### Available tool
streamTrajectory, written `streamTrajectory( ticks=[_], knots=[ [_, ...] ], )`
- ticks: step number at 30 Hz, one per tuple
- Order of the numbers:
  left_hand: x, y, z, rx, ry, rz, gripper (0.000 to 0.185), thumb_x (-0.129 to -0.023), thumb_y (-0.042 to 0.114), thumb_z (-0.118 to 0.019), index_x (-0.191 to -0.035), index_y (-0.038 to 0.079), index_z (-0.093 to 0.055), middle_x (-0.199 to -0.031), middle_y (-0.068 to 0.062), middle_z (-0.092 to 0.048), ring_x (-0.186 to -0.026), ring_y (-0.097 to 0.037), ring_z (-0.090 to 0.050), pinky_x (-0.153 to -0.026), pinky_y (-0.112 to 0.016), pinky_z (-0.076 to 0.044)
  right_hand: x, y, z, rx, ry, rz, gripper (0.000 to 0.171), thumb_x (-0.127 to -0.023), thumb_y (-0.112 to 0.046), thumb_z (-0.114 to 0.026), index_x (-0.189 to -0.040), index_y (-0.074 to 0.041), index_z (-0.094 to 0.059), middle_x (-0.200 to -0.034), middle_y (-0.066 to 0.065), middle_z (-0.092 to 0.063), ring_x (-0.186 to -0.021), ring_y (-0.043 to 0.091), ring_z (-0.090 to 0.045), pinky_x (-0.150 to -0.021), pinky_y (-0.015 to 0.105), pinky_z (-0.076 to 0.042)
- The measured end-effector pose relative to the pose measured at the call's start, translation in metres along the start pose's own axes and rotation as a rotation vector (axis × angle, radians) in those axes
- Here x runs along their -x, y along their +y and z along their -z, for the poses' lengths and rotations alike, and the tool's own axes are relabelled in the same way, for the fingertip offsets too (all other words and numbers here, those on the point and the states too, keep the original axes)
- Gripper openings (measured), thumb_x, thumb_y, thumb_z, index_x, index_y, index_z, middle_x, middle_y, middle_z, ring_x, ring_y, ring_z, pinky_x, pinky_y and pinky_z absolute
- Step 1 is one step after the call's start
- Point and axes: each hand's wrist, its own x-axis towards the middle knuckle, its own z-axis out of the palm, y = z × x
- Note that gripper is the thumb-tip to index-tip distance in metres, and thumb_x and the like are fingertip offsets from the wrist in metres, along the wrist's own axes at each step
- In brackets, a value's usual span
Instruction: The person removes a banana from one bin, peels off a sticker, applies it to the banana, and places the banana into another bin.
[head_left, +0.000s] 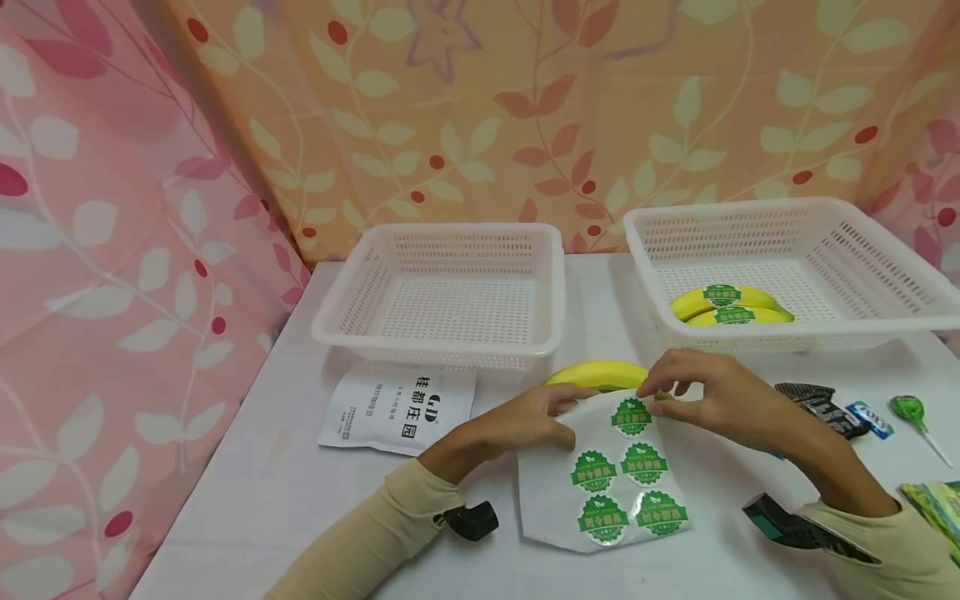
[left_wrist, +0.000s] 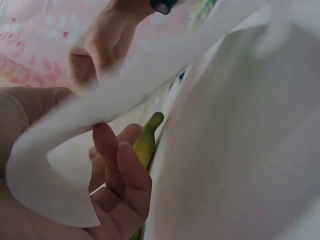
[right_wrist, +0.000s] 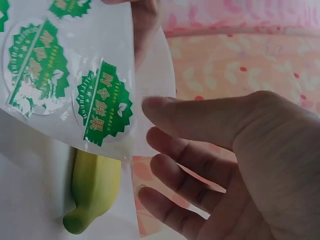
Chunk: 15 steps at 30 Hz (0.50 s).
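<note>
You've got 3 bananas: 1 on the table [head_left: 247,500] at [head_left: 596,372], 2 in the right basket [head_left: 787,225] at [head_left: 723,304]. 2 baskets total, other [head_left: 450,242] holds nothing. 5 green stickers [head_left: 632,417] on 1 sheet [head_left: 547,500]. 1 white packet [head_left: 397,408], 1 lollipop [head_left: 909,410].

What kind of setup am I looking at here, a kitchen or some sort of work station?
Likely a makeshift labelling station, not a kitchen: a white table screened by floral curtains, two white baskets, and a sticker sheet beside a banana.
</note>
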Motion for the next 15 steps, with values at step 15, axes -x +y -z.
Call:
streamTrajectory(
  ticks=[15],
  knots=[
    [0.002, 0.003, 0.003, 0.213, -0.121, -0.029, 0.071, -0.088, -0.005, -0.057, -0.156, 0.012, -0.049, -0.130, -0.013, -0.073, -0.091, -0.019, -0.077, -0.077, -0.035, -0.065, -0.002, -0.005, -0.013, -0.031, -0.107, -0.043, 0.031, -0.084, -0.044, -0.090, -0.111, -0.034, -0.077, -0.111, -0.017, -0.069, -0.104, 0.017, -0.060, -0.085, 0.030, -0.054]
  ],
)
